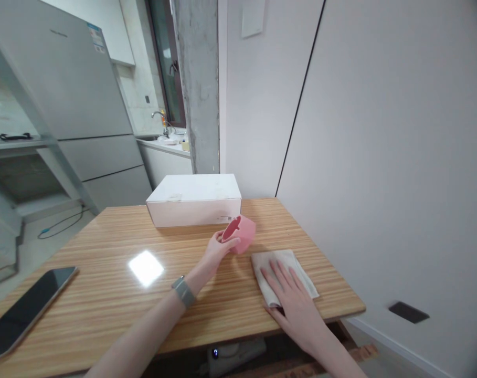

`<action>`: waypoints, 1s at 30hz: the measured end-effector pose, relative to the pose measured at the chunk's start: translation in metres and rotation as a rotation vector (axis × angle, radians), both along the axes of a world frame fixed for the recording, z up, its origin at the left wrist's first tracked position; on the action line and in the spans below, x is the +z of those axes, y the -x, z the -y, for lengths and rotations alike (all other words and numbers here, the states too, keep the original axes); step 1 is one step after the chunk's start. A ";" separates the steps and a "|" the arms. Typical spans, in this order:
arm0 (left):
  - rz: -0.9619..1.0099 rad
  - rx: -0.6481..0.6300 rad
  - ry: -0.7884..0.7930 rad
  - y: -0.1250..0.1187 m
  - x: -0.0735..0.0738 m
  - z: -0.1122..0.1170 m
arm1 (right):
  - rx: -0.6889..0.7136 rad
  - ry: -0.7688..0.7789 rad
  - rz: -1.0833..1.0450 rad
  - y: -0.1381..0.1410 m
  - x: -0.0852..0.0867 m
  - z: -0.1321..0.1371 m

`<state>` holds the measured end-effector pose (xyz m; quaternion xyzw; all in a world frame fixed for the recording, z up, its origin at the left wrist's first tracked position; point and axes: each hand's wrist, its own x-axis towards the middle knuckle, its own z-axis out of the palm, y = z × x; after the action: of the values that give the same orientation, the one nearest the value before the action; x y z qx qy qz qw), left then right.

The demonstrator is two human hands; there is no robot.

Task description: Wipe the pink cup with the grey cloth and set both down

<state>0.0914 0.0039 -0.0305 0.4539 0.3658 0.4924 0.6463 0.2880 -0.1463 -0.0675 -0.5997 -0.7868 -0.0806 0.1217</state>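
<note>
A pink cup-like container [244,234] is tipped on its side, its opening facing left. My left hand [216,252] grips it near the rim, with the thumb in front; the fingers behind are partly hidden. Whether the container touches the tabletop I cannot tell. To the right, a folded whitish cloth [301,270] lies on the wooden table [207,310]. Flat on top of that cloth rests my right hand [289,294], its fingers stretched out and somewhat apart.
A long white box [194,210] sits at the table's far edge, behind the pink container. On the left lies a smartphone [29,310]. A pale wall [380,157] runs along the right side. Beneath the front edge is an open drawer or shelf holding a grey device [238,354].
</note>
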 end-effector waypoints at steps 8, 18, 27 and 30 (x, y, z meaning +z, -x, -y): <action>-0.332 0.040 -0.270 -0.055 0.001 -0.018 | 0.023 0.097 -0.005 -0.002 0.018 0.006; -0.648 -0.004 -0.393 -0.073 0.006 -0.021 | 0.018 0.121 -0.047 -0.001 0.020 0.006; -0.628 -0.053 -0.595 -0.065 -0.005 -0.021 | -0.064 0.032 -0.104 0.004 0.025 -0.010; -0.726 -0.132 -0.777 -0.029 -0.004 -0.010 | -0.085 -0.032 -0.150 0.011 0.031 -0.016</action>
<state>0.1209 0.0137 -0.0342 0.8226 0.3274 0.3614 0.2923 0.2766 -0.1305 -0.0366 -0.6349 -0.7479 -0.0529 0.1865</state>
